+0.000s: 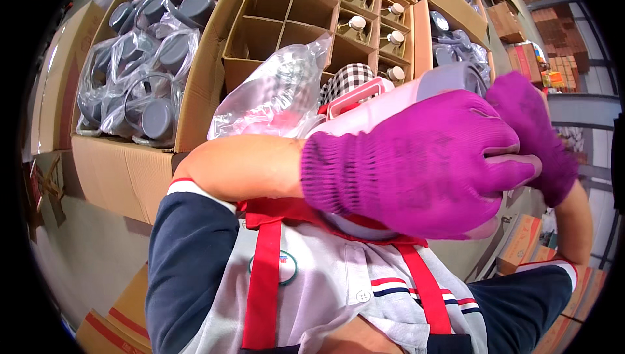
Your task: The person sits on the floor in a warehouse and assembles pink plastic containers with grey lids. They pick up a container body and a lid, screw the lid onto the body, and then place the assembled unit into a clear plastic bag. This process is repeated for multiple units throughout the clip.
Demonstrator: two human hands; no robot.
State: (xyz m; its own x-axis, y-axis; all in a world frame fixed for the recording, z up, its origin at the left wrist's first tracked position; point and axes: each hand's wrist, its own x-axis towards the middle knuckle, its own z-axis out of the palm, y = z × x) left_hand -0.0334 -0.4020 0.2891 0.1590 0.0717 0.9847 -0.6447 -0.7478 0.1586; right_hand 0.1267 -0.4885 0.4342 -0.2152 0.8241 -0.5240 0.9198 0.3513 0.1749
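My left hand (416, 158), in a purple knit glove, reaches across my chest with its fingers curled closed. What they hold, if anything, is hidden. Behind it, my right hand (530, 119) in a matching glove is slightly blurred, its fingers out of sight. Both hands are close together at the right end of a large pale pink cylindrical container (384, 108) with a grey end (459, 77), lying tilted before my chest. A pink handle-like loop (358, 97) and a black-and-white checked piece (348, 80) show beside it. A clear plastic bag (280, 87) lies to its left.
Ahead, a divided carton (260, 28) holds clear bottles with white caps (357, 23) in its right compartments. An open carton (124, 165) of bagged grey-lidded containers (157, 117) stands at left; another carton (456, 5) of grey items is at right. Stacked boxes (521, 243) stand behind my right arm.
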